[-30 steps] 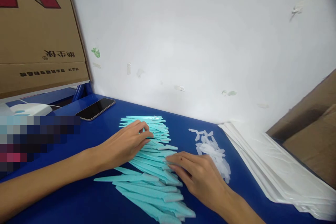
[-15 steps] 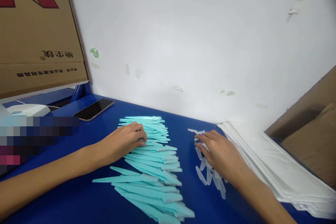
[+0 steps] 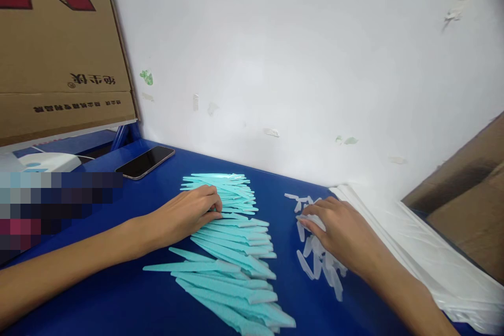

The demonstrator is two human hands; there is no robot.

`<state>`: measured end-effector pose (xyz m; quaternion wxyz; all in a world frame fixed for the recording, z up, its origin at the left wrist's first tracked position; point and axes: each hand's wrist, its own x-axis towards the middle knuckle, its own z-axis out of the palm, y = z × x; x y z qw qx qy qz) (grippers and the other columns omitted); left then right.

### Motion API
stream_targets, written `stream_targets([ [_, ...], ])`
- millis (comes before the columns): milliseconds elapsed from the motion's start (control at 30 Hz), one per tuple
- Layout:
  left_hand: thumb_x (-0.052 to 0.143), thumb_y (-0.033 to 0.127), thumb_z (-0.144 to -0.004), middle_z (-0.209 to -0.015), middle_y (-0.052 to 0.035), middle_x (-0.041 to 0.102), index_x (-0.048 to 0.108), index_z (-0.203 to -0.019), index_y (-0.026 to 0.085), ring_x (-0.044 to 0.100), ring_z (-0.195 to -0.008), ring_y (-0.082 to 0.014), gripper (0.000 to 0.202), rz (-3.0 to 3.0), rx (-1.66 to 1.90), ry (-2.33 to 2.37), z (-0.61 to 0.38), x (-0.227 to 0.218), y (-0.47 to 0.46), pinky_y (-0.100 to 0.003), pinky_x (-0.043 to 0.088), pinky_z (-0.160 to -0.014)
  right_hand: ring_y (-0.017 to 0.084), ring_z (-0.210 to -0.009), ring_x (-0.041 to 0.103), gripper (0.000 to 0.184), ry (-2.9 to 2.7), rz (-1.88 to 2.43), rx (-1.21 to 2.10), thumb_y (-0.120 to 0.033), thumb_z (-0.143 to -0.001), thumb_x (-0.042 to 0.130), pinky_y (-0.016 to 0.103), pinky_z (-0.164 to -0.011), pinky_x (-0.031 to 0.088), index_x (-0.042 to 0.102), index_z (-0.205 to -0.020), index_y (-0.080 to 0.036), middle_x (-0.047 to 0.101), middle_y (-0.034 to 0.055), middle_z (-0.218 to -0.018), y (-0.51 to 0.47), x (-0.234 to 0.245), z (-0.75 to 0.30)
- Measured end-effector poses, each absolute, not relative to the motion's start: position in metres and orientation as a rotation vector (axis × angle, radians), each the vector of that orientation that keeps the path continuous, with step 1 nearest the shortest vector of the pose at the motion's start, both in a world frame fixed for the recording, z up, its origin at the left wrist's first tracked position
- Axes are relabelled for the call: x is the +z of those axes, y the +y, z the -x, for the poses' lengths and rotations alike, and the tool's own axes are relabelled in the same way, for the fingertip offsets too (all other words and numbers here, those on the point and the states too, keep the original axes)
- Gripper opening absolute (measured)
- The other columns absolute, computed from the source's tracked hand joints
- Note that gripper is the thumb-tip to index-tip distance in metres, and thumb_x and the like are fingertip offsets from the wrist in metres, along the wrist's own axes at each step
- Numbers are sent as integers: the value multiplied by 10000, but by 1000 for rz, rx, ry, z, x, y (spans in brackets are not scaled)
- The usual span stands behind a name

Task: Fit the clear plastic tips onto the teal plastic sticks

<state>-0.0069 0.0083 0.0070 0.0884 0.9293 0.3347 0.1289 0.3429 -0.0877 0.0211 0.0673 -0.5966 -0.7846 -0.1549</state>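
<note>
A fanned row of several teal plastic blades lies on the blue table. My left hand rests on the row's far part, fingers curled with the tips pinching one teal blade. My right hand lies over a small heap of clear plastic caps to the right, fingers bent down onto the caps; whether one is gripped I cannot tell.
A dark phone lies at the back left. A cardboard box stands at the left, a white device below it. A stack of white sheets lies on the right beside another cardboard box. A white wall rises behind.
My right hand left the teal blades and moved right onto the clear caps, then settled there. My left hand stayed on the teal row.
</note>
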Motion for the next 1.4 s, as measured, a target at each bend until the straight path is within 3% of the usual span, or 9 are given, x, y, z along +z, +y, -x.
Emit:
stream_targets([
  [200,552,338,-1028,-993,-26,622,656,-983,208,613,-792,-180,172,-2756,351,1027,6,5,10,-282,410,-672,314,-1060,651,75,-2408,1660,-400,-303,-919,738,493,-873,516,778,-885,-250,756,66,-1070,-88,20,-345],
  [400,528,342,-1033,-1014,-33,622,643,-974,203,608,-788,-182,190,-2717,297,1056,4,10,5,-285,408,-668,295,-1032,659,37,-2441,1600,-327,-221,-922,729,455,-845,511,764,-909,-227,760,56,-1013,-86,14,-338],
  [700,458,350,-1058,-992,-42,605,608,-954,194,569,-735,-166,240,-2794,360,1015,6,7,6,-286,390,-635,226,-898,675,154,-2459,1463,-326,-150,-987,628,397,-836,470,682,-860,-220,743,13,-914,-88,18,-317],
  [900,363,243,-1085,-881,-44,581,520,-896,194,511,-752,-188,251,-2930,473,967,4,6,6,-303,353,-646,212,-761,687,185,-2417,1482,-388,-167,-1054,455,354,-729,513,629,-1063,-227,735,37,-853,-94,17,-313],
  [1000,324,220,-1093,-824,-33,546,495,-907,199,473,-733,-189,253,-2974,537,956,2,8,6,-299,319,-615,207,-742,701,230,-2382,1471,-383,-171,-1039,453,314,-652,534,630,-1165,-247,747,51,-889,-97,14,-311],
  [1200,343,207,-1102,-949,-47,594,528,-1050,199,492,-844,-204,192,-3086,635,777,-1,9,1,-315,376,-726,231,-882,749,499,-2343,1412,-354,-65,-965,480,340,-717,612,538,-1427,-245,750,103,-1123,-101,13,-304],
  [1400,310,173,-1089,-952,-40,571,525,-1102,194,514,-698,-154,216,-3068,661,767,-2,11,-6,-271,351,-585,198,-1043,749,652,-2270,1378,-85,-18,-985,428,283,-796,632,366,-1570,-299,748,77,-1200,-106,8,-298],
])
